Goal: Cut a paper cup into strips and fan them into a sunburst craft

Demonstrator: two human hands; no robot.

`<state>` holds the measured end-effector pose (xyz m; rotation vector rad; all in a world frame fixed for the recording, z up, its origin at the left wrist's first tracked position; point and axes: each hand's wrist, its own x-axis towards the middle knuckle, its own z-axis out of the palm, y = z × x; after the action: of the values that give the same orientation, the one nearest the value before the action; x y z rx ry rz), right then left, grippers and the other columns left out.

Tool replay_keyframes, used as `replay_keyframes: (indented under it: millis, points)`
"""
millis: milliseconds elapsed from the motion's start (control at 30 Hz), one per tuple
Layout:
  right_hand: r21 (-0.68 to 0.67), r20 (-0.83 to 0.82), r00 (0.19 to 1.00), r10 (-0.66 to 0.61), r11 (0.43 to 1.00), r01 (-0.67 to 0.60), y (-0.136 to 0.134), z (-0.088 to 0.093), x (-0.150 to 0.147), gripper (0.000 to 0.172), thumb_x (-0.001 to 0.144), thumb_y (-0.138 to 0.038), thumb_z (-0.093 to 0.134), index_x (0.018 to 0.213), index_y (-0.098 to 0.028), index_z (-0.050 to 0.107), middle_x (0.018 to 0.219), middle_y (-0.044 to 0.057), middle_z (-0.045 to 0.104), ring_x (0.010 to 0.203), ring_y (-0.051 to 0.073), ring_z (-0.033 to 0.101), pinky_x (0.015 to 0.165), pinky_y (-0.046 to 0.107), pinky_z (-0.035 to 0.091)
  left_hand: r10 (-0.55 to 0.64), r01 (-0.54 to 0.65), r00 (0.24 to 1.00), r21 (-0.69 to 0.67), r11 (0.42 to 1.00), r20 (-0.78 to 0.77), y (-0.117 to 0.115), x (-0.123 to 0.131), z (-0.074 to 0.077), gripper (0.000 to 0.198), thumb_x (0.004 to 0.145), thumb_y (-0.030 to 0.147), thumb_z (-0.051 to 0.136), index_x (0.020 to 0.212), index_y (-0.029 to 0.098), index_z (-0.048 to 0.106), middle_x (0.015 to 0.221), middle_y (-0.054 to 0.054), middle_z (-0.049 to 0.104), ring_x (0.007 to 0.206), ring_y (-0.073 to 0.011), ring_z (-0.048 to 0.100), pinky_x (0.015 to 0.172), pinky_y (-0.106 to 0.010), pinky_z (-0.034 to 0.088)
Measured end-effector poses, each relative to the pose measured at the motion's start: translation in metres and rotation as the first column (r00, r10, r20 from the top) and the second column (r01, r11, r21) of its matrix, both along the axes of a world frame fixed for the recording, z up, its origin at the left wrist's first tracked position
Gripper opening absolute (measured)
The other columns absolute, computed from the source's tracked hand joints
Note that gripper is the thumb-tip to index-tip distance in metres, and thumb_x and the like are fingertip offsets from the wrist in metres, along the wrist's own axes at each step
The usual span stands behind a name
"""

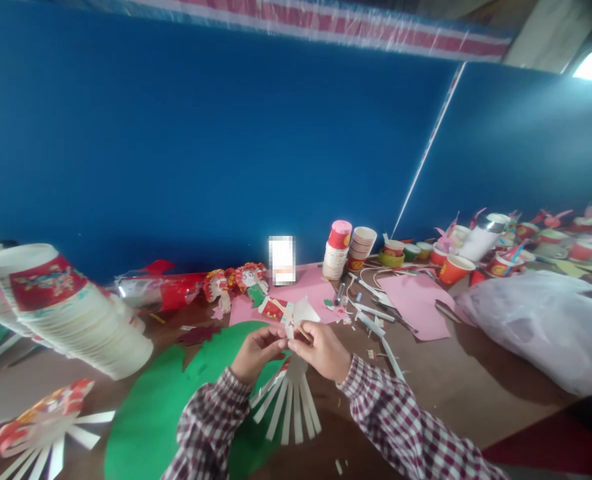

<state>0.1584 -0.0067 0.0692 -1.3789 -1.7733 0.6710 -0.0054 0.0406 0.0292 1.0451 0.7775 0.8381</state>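
My left hand [260, 352] and my right hand [325, 351] meet over the table, fingertips pinched together on a small white paper piece [289, 331]. A thin tan stick [303, 332] shows at my right fingers; I cannot tell how it is held. Just below my hands lies a paper cup cut into fanned white strips [295, 407], partly on a large green paper sheet [151, 407]. Beyond my fingertips are a red-and-white cut paper piece [275, 309] and pink paper [301, 287].
Tall stacks of paper cups [86, 320] lean at left, near another strip-cut cup [46, 433]. Shorter cup stacks [337, 250] stand against the blue wall [201, 133]. Scissors [399, 313], markers [341, 293] and paper scraps lie right of centre. A white plastic bag [541, 320] bulges at right.
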Motion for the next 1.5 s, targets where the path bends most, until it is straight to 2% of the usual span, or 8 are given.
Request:
replay_keyframes:
  millis: [300, 500, 767, 900, 1000, 1200, 1367, 1500]
  points:
    - [0.015, 0.038, 0.999, 0.025, 1.0, -0.026, 0.003, -0.001, -0.012, 0.003, 0.079, -0.021, 0.054, 0.079, -0.018, 0.055, 0.074, 0.001, 0.063, 0.07, 0.013, 0.06, 0.064, 0.021, 0.043, 0.009, -0.012, 0.998, 0.047, 0.999, 0.061, 0.003, -0.01, -0.015, 0.026, 0.062, 0.029, 0.073, 0.076, 0.012, 0.059, 0.064, 0.0, 0.059, 0.057, -0.0092, 0.055, 0.055, -0.023, 0.048]
    - [0.044, 0.118, 0.992, 0.036, 0.998, -0.042, 0.005, -0.003, -0.012, 0.006, 0.08, -0.021, 0.052, 0.079, -0.019, 0.056, 0.078, 0.003, 0.066, 0.073, 0.015, 0.061, 0.066, 0.022, 0.043, 0.05, -0.056, 0.997, 0.117, 0.992, 0.051, 0.003, -0.009, -0.014, 0.028, 0.059, 0.029, 0.075, 0.077, 0.011, 0.061, 0.062, 0.0, 0.059, 0.053, -0.008, 0.052, 0.053, -0.021, 0.044]
    - [0.082, 0.2, 0.98, -0.01, 0.997, -0.006, 0.002, -0.006, -0.012, 0.006, 0.079, -0.021, 0.054, 0.085, -0.019, 0.055, 0.076, 0.001, 0.065, 0.071, 0.014, 0.06, 0.063, 0.02, 0.041, 0.072, -0.073, 0.997, 0.088, 0.993, 0.018, 0.004, -0.008, -0.016, 0.026, 0.058, 0.03, 0.075, 0.071, 0.012, 0.062, 0.054, 0.0, 0.059, 0.047, -0.0076, 0.049, 0.047, -0.021, 0.039]
    - [0.109, 0.234, 0.972, -0.033, 0.994, 0.007, 0.0, -0.003, -0.009, 0.02, 0.086, -0.036, 0.046, 0.086, -0.019, 0.057, 0.076, 0.002, 0.065, 0.068, 0.013, 0.059, 0.06, 0.019, 0.038, 0.106, -0.108, 0.994, 0.054, 0.993, 0.033, 0.005, -0.008, -0.02, 0.026, 0.06, 0.032, 0.073, 0.071, 0.012, 0.06, 0.053, 0.001, 0.057, 0.044, -0.0071, 0.048, 0.045, -0.02, 0.037]
    - [0.136, 0.288, 0.956, -0.058, 0.991, 0.019, 0.002, -0.003, -0.002, 0.031, 0.092, -0.035, 0.033, 0.086, -0.019, 0.06, 0.073, 0.003, 0.064, 0.066, 0.012, 0.058, 0.059, 0.019, 0.035, 0.126, -0.126, 0.992, 0.034, 0.991, 0.011, 0.006, -0.008, -0.021, 0.027, 0.059, 0.033, 0.074, 0.069, 0.012, 0.059, 0.054, 0.002, 0.057, 0.044, -0.0072, 0.048, 0.045, -0.02, 0.037]
    - [0.191, 0.344, 0.934, -0.097, 0.981, 0.031, 0.009, -0.014, 0.013, 0.034, 0.093, -0.031, 0.032, 0.121, -0.022, 0.048, 0.077, 0.004, 0.065, 0.068, 0.013, 0.059, 0.062, 0.02, 0.038, 0.144, -0.146, 0.987, 0.013, 0.989, 0.07, 0.007, -0.006, -0.023, 0.027, 0.061, 0.032, 0.073, 0.07, 0.012, 0.057, 0.057, 0.001, 0.058, 0.045, -0.0065, 0.048, 0.045, -0.019, 0.037]
    - [0.247, 0.326, 0.934, -0.149, 0.967, 0.068, 0.014, -0.022, 0.019, 0.03, 0.092, -0.025, 0.034, 0.114, -0.023, 0.055, 0.089, 0.006, 0.064, 0.081, 0.015, 0.058, 0.071, 0.022, 0.04, 0.171, -0.168, 0.982, -0.044, 0.985, 0.081, 0.008, -0.006, -0.028, 0.032, 0.058, 0.032, 0.075, 0.077, 0.013, 0.058, 0.058, 0.002, 0.059, 0.045, -0.0082, 0.051, 0.046, -0.021, 0.041]
    - [0.254, 0.345, 0.926, -0.155, 0.965, 0.067, 0.013, -0.023, 0.015, 0.027, 0.091, -0.024, 0.037, 0.108, -0.023, 0.058, 0.086, 0.006, 0.063, 0.082, 0.015, 0.057, 0.073, 0.023, 0.04, 0.168, -0.163, 0.983, -0.065, 0.984, 0.07, 0.011, -0.007, -0.03, 0.032, 0.058, 0.033, 0.075, 0.075, 0.012, 0.059, 0.059, 0.0, 0.06, 0.046, -0.0092, 0.052, 0.047, -0.023, 0.041]
